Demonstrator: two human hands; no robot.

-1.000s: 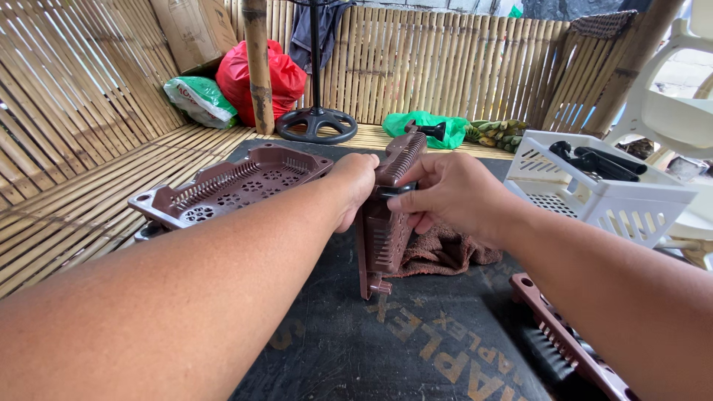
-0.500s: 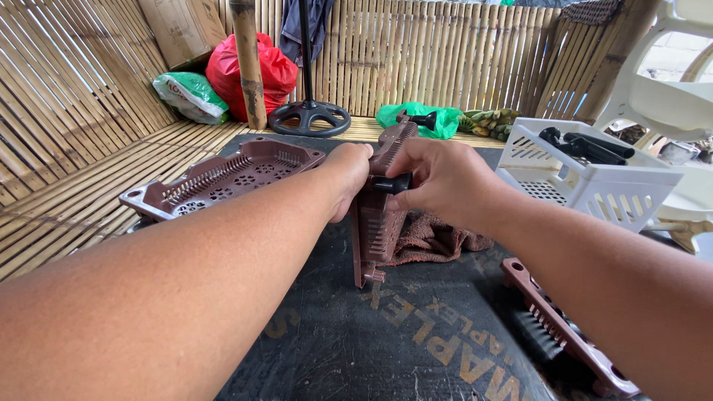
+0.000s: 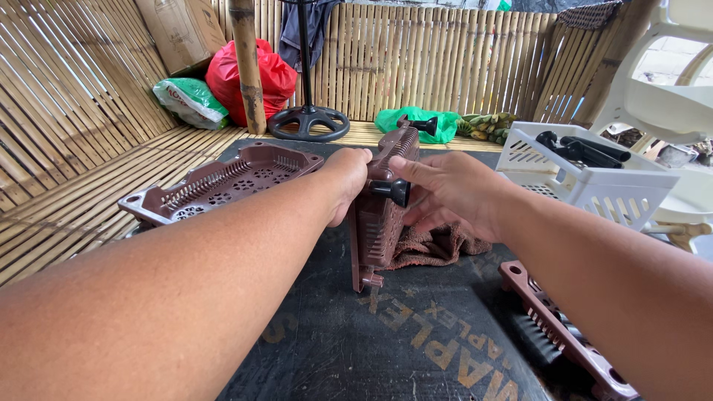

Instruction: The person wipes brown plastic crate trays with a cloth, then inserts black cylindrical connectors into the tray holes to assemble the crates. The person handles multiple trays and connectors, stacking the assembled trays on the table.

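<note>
Both hands clamp an upright brown plastic tray (image 3: 380, 215): left hand (image 3: 347, 182) grips its top edge, right hand (image 3: 445, 194) pinches a black peg (image 3: 392, 191).

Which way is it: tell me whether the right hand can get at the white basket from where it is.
Probably yes. The right hand grips a black peg on the upright brown tray, and the white basket sits just beyond that arm with nothing between; the hand must release first.

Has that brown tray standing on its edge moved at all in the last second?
No. The upright brown tray sits in the same spot against the brown cloth and the mat's lettering, gripped by both the left hand and the right hand.
</note>
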